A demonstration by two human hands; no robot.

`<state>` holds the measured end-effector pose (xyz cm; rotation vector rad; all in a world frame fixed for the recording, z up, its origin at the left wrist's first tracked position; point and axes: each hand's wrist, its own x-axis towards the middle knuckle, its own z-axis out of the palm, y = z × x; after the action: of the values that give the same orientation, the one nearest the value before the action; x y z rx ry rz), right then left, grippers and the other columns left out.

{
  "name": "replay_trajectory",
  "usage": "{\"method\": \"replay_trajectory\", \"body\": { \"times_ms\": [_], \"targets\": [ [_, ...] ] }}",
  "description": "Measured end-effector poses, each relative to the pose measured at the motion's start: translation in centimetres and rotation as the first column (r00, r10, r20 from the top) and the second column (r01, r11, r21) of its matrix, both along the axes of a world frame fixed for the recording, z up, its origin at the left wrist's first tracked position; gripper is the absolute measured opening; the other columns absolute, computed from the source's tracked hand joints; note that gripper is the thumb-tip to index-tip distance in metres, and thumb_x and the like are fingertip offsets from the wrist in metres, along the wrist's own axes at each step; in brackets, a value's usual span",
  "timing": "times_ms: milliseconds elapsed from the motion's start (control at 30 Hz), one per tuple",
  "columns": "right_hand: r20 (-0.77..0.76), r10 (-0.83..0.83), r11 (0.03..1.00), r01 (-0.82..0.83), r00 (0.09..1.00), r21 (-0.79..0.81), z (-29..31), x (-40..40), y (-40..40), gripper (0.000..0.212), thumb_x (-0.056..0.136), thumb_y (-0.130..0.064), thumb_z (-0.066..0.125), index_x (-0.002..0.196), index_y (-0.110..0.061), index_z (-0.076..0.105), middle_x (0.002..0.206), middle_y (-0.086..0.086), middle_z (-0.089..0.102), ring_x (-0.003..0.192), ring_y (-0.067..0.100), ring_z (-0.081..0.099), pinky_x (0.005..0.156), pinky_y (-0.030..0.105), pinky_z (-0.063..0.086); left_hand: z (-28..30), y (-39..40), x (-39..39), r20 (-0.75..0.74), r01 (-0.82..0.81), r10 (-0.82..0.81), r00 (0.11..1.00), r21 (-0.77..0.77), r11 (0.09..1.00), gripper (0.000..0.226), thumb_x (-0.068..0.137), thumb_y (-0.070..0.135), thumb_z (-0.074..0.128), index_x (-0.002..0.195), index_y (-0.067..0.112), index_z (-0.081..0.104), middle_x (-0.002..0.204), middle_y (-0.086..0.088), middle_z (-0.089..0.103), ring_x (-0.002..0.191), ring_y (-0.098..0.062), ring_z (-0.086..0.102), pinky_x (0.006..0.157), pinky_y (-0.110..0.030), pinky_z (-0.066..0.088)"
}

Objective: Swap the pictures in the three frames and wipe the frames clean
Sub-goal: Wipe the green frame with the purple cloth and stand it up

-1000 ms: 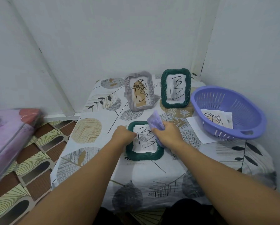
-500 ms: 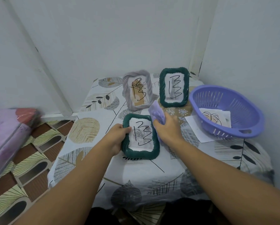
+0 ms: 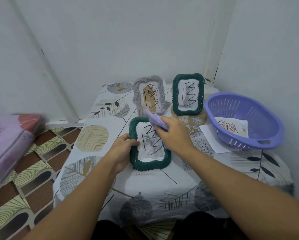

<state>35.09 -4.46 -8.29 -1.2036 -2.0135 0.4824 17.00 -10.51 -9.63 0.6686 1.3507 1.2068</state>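
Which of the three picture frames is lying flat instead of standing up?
The near green frame, gripped by the left hand; the grey frame and other green frame stand upright behind.

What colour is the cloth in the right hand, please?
Light purple cloth, seen in the head view.

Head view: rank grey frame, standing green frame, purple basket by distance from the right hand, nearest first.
From the right hand:
1. Grey frame, standing just behind the hand, to its left.
2. Standing green frame, behind it, slightly right.
3. Purple basket, far right, on paper.
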Motion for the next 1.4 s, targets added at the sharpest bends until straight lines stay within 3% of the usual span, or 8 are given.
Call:
{"method": "replay_trajectory", "body": {
  "times_ms": [333, 600, 733, 1000, 1100, 1200, 1300, 1400],
  "targets": [
    [0.250, 0.088, 0.995, -0.098, 0.964, 0.030, 0.1, -1.8, -0.7, 0.012, 0.091, -0.024, 0.062, 0.079, -0.020, 0.061, 0.083, 0.000, 0.046, 0.077, 0.023, 0.050, 0.066, 0.039, 0.048, -0.1, -0.7, -0.2, 0.108, 0.037, -0.046, 0.993, 0.089, 0.995, 0.032, 0.098, -0.007, 0.054, 0.128, 0.003, 0.060, 0.107, -0.023, 0.074, 0.094, -0.033, 0.072, 0.084, -0.042, 0.057],
    [0.276, 0.091, 0.996, -0.092, 0.957, -0.009, 0.1, -2.0, -0.9, 0.025, 0.093, -0.021, 0.059, 0.071, -0.026, 0.050, 0.085, 0.001, 0.046, 0.076, 0.023, 0.049, 0.061, 0.034, 0.037, -0.2, -1.0, -0.3, 0.116, 0.045, -0.056, 0.992, 0.101, 0.994, 0.032, 0.099, -0.007, 0.053, 0.129, 0.004, 0.059, 0.111, -0.024, 0.074, 0.097, -0.033, 0.073, 0.084, -0.042, 0.058],
    [0.269, 0.095, 0.995, -0.086, 0.959, -0.044, 0.7, -2.1, -0.6, 0.020, 0.093, -0.021, 0.060, 0.074, -0.026, 0.058, 0.086, 0.000, 0.045, 0.077, 0.021, 0.049, 0.063, 0.035, 0.041, -0.1, -1.0, -0.2, 0.106, 0.047, -0.057, 0.993, 0.097, 0.994, 0.030, 0.100, -0.006, 0.053, 0.127, 0.005, 0.060, 0.111, -0.022, 0.075, 0.096, -0.031, 0.074, 0.082, -0.041, 0.059],
    [0.345, 0.097, 0.995, -0.094, 0.934, -0.024, -0.2, -2.1, -1.4, 0.041, 0.094, -0.020, 0.057, 0.062, -0.033, 0.034, 0.087, -0.002, 0.043, 0.075, 0.020, 0.049, 0.062, 0.034, 0.042, -0.6, -1.2, -0.2, 0.083, 0.029, -0.037, 0.996, 0.099, 0.995, 0.034, 0.100, -0.008, 0.051, 0.130, 0.003, 0.059, 0.112, -0.024, 0.074, 0.102, -0.035, 0.073, 0.087, -0.042, 0.059],
    [0.343, 0.048, 0.997, -0.066, 0.938, 0.040, 0.7, -2.5, -0.6, 0.031, 0.092, -0.022, 0.062, 0.068, -0.032, 0.046, 0.086, -0.001, 0.044, 0.079, 0.024, 0.051, 0.063, 0.035, 0.043, -0.3, -1.1, -0.2, 0.088, 0.021, -0.030, 0.996, 0.098, 0.995, 0.031, 0.100, -0.007, 0.053, 0.128, 0.005, 0.059, 0.108, -0.021, 0.075, 0.096, -0.031, 0.074, 0.084, -0.042, 0.059],
    [0.356, -0.009, 0.986, -0.051, 0.935, 0.159, 0.4, -2.3, -0.3, 0.004, 0.085, -0.027, 0.072, 0.081, -0.027, 0.071, 0.098, 0.002, 0.051, 0.094, 0.027, 0.049, 0.076, 0.039, 0.045, -0.2, -1.2, -0.4, 0.074, 0.021, -0.028, 0.997, 0.098, 0.995, 0.031, 0.100, -0.007, 0.053, 0.127, 0.006, 0.060, 0.109, -0.021, 0.075, 0.097, -0.032, 0.073, 0.091, -0.046, 0.059],
    [0.349, 0.022, 0.986, -0.077, 0.937, 0.146, -0.1, -1.7, -0.4, 0.015, 0.086, -0.027, 0.072, 0.100, -0.030, 0.075, 0.115, 0.004, 0.056, 0.101, 0.028, 0.053, 0.083, 0.042, 0.047, -0.3, -1.3, -0.4, 0.056, 0.023, -0.028, 0.998, 0.094, 0.995, 0.032, 0.099, -0.007, 0.054, 0.127, 0.008, 0.061, 0.113, -0.021, 0.075, 0.103, -0.035, 0.072, 0.097, -0.049, 0.057],
    [0.456, 0.057, 0.982, -0.131, 0.888, 0.133, 0.4, -1.6, -0.6, 0.031, 0.090, -0.021, 0.064, 0.117, -0.035, 0.069, 0.121, 0.000, 0.057, 0.101, 0.026, 0.059, 0.078, 0.036, 0.047, -0.3, -1.2, -0.3, 0.042, 0.028, -0.033, 0.999, 0.097, 0.995, 0.035, 0.100, -0.007, 0.054, 0.129, 0.011, 0.062, 0.114, -0.020, 0.075, 0.108, -0.036, 0.071, 0.098, -0.047, 0.057]
  ]
}}
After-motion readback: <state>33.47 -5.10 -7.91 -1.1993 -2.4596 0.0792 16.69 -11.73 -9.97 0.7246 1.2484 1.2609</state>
